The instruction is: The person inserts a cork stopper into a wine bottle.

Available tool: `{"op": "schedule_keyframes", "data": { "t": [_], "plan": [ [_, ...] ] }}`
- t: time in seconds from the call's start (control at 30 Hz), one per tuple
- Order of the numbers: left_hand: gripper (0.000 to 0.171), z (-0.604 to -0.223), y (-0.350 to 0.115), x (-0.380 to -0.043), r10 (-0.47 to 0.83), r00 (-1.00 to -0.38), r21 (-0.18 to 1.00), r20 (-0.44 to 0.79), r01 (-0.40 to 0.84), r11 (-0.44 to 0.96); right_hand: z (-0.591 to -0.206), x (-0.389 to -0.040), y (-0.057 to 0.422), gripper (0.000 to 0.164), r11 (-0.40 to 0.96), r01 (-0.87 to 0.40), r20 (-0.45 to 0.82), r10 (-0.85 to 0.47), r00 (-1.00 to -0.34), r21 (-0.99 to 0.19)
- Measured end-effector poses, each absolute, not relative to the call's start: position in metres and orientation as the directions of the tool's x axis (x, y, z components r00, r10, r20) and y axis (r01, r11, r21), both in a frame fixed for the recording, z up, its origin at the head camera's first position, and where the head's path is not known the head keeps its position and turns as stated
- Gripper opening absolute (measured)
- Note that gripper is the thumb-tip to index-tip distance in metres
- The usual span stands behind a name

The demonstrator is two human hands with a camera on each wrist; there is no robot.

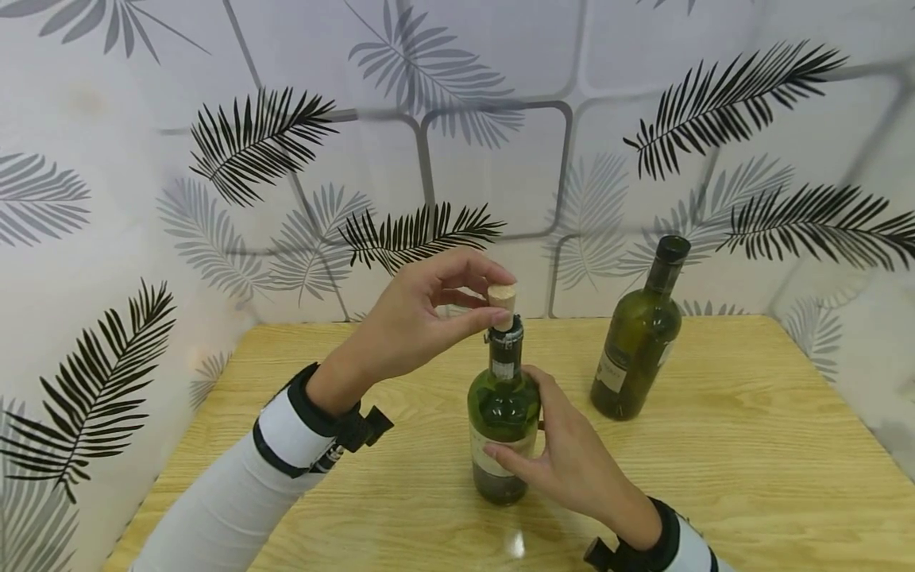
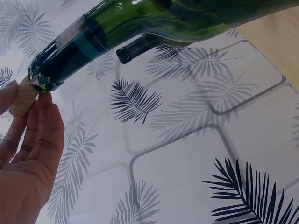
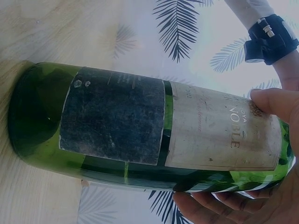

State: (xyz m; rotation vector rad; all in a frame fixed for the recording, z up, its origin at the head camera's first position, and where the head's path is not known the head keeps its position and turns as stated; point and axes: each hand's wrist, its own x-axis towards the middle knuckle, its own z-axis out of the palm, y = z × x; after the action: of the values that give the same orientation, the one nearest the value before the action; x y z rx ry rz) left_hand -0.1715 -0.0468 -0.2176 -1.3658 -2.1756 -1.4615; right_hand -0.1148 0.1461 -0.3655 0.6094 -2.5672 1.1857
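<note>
A green glass wine bottle (image 1: 503, 413) stands upright on the wooden table, with a cream label (image 3: 224, 126) and a dark label below it. My right hand (image 1: 572, 453) grips its body from the right, thumb across the cream label and fingers round the far side. At the bottle's mouth my left hand (image 1: 436, 310) pinches a cork (image 1: 503, 297) between thumb and fingers. In the left wrist view the cork (image 2: 24, 97) sits at the torn foil of the rim, with most of its length outside the neck.
Behind and to the right stands a second green wine bottle (image 1: 638, 342), its top uncorked. The light wooden table (image 1: 758, 445) reaches back to a wall covering (image 1: 493, 175) printed with leaves.
</note>
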Motion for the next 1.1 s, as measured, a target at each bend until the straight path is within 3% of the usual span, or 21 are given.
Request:
{"op": "schedule_keyframes", "data": {
  "t": [0.5, 1.1],
  "plan": [
    [0.025, -0.227, -0.041, -0.172, 0.602, -0.521, 0.615, 0.606, 0.786, 0.062, -0.366, -0.115, 0.147, 0.090, 0.578, -0.469, 0.381, -0.275, -0.883, -0.668],
    [0.018, -0.217, -0.044, -0.172, 0.634, -0.523, 0.523, 0.569, 0.826, 0.211, -0.366, -0.116, 0.147, 0.088, 0.570, -0.469, 0.377, -0.279, -0.883, -0.675]
  ]
}}
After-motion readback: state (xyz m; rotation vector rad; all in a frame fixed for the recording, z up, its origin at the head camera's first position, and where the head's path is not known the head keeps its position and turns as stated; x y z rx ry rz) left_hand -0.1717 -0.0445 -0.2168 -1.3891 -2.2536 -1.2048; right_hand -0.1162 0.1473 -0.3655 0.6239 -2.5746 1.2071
